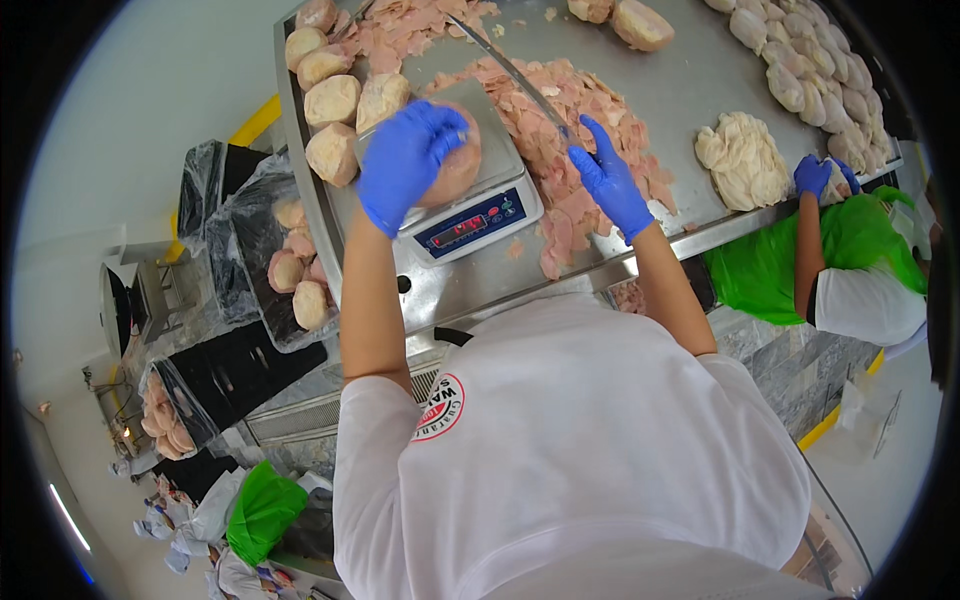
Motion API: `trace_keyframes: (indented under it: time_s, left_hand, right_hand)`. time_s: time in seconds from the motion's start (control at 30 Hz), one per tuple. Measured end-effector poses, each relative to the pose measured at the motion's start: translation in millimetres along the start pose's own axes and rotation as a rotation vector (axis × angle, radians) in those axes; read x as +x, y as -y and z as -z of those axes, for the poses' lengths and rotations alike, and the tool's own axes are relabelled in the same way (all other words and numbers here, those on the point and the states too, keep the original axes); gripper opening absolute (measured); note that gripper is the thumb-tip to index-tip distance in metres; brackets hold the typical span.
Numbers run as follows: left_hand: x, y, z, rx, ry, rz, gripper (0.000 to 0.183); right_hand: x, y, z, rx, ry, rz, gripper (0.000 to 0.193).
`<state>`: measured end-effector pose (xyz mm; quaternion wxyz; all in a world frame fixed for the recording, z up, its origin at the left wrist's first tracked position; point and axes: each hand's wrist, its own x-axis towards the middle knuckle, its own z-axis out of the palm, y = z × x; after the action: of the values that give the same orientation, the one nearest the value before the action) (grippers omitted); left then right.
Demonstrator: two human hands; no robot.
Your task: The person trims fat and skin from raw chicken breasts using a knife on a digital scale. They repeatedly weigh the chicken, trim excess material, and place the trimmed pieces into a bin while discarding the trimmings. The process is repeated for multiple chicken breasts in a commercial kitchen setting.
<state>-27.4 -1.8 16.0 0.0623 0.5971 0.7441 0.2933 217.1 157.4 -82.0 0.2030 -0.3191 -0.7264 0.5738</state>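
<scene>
My left hand [405, 165], in a blue glove, curls over the left side of a round pinkish piece of meat [465, 165] on a digital scale [470, 232] with a lit red display. Part of the meat is hidden under the glove, and its edge is slightly blurred. To the right, my right hand [612, 185], also gloved in blue, grips a long knife [515, 75] by its handle. The blade points away and to the left, above a pile of thin pink meat trimmings [570, 110] on the metal table [670, 90].
Round meat pieces [332, 100] line the table's left edge. More lie in a plastic-lined crate [255, 260]. At right are a pale heap of skins [742, 160], rows of pale meat pieces [800, 70], and a co-worker's gloved hand [812, 176] beside a green apron [765, 255].
</scene>
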Motion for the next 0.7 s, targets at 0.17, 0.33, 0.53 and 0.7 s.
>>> trace_keyframes:
  time_s: [0.17,0.33,0.53,0.7]
  left_hand:
    - [30.7,-27.8,25.3,-0.205,-0.12,-0.126,0.031]
    - [26.4,-38.4,52.8,-0.074,-0.109,-0.14,0.051]
    - [4.3,-8.1,63.3,-0.282,-0.345,0.027,0.047]
    - [-30.6,31.4,15.6,-0.172,-0.159,0.291,0.087]
  right_hand:
    - [-3.8,-23.6,11.2,-0.03,-0.145,0.051,0.067]
    - [-8.8,-22.1,16.0,0.021,-0.282,0.012,0.051]
    - [-11.0,-30.7,29.1,-0.017,-0.238,0.087,0.059]
    - [-21.4,19.8,16.1,-0.235,0.021,0.11,0.065]
